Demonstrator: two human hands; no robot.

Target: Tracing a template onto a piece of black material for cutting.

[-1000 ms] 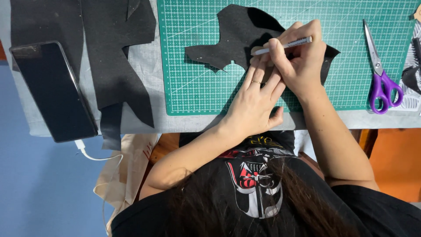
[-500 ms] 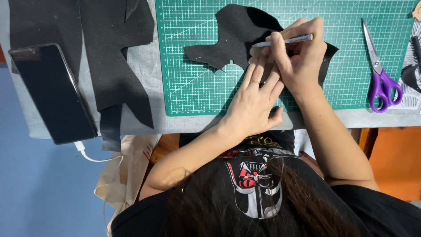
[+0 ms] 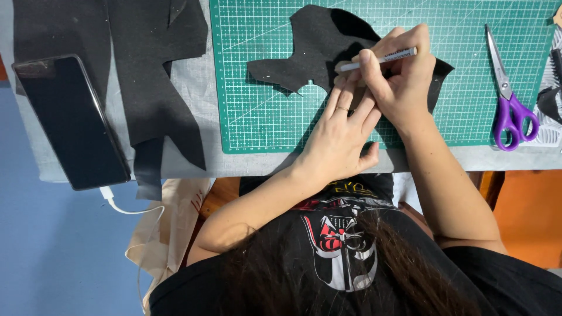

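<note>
Seemingly midway: right hand (image 3: pixel 404 82) grips a white marker (image 3: pixel 380 59), tip on black felt (image 3: pixel 316 52) beside left hand's (image 3: pixel 339 134) flat, spread fingers (image 3: pixel 345 96); uncut.

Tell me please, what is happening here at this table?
A person is marking a black fabric piece that lies on a green cutting mat. The right hand holds a white pen with its tip on the fabric, and the left hand lies flat beside it, pressing the fabric down. Purple scissors rest on the mat to the right, untouched. To the left lie more black fabric and a dark phone with a white cable plugged in.
</note>
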